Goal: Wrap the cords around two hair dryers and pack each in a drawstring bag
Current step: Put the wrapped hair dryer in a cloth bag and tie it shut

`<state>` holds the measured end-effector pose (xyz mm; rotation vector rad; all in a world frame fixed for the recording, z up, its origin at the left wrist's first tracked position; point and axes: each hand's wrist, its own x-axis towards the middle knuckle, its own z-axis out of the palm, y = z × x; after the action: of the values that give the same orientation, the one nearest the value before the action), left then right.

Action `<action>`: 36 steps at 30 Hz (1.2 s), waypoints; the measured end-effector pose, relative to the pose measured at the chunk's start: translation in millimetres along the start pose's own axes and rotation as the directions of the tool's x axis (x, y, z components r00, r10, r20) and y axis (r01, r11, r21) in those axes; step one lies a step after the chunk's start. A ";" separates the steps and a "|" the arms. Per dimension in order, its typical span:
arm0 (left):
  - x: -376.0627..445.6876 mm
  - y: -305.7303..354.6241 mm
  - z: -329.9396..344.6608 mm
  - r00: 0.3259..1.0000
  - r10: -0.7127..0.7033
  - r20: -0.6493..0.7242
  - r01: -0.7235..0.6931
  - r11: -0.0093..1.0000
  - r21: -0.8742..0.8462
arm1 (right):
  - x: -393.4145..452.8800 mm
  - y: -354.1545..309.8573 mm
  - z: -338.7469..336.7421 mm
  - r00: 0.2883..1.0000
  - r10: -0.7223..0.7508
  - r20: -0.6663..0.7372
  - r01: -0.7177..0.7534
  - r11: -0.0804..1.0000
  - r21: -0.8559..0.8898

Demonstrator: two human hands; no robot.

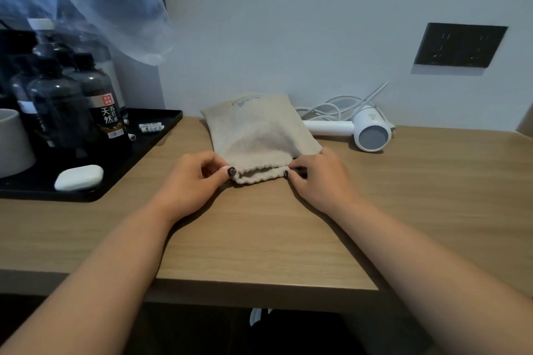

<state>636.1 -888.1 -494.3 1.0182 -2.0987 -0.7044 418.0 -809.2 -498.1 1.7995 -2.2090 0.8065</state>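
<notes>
A beige drawstring bag (258, 130) lies bulging on the wooden desk (288, 233), its gathered mouth facing me. My left hand (196, 179) pinches the left end of the mouth, and my right hand (320, 179) pinches the right end. What fills the bag is hidden. Behind it, to the right, a white hair dryer (366, 131) lies on its side against the wall. Its white cord (331, 108) sits in loose loops beside it.
A black tray (150, 141) at the left holds dark bottles (95, 101), a white mug (13, 144) and a white soap-shaped case (79, 177). Clear plastic sheeting (86, 0) hangs above it. A black wall socket (460, 45) is at the upper right.
</notes>
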 end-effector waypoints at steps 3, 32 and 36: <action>1.6 2.1 -1.2 0.998 -0.023 -0.053 0.018 0.996 -0.084 | -7.5 -4.6 4.4 0.999 -0.028 -0.032 0.025 0.996 -0.090; 11.9 -1.3 1.1 0.994 0.110 -0.027 -0.094 0.935 0.341 | 21.4 -64.9 42.8 0.892 -0.359 -0.274 0.322 0.931 -0.171; 8.8 5.9 -2.6 0.998 -0.055 0.014 0.055 0.998 0.032 | 21.0 -60.6 42.4 0.894 -0.375 -0.246 0.326 0.920 -0.220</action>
<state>631.4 -892.5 -485.4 1.0946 -2.1078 -0.7103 478.5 -856.1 -506.1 1.7942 -1.6531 0.7149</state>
